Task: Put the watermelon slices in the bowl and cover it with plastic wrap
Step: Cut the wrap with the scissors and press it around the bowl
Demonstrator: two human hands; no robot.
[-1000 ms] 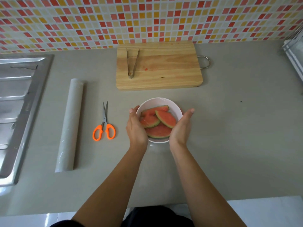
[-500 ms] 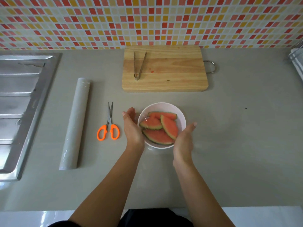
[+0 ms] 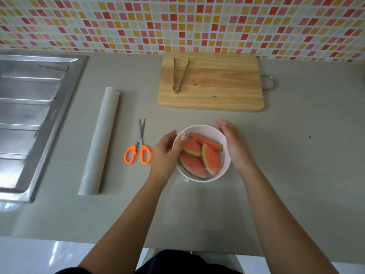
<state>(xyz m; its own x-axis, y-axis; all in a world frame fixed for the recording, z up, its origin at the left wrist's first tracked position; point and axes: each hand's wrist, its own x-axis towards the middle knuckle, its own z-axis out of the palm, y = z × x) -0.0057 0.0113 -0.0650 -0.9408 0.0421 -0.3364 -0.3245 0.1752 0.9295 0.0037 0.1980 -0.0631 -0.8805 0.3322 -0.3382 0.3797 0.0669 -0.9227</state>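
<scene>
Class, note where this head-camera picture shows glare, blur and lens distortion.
Head view: glare on the sink and a glint on the bowl rim; right hand slightly motion-blurred; wide lens bows the wall tiles; shadows soft.

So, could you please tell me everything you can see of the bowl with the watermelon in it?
The pale pink round bowl looks like smooth plastic or ceramic, upright on the grey countertop, in front of the wooden cutting board and right of the orange-handled scissors. It holds four red watermelon slices with green rinds. The left hand holds its left rim, thumb over the edge; the right hand rests flat against its right side. Whether film covers it, I cannot tell.
</scene>
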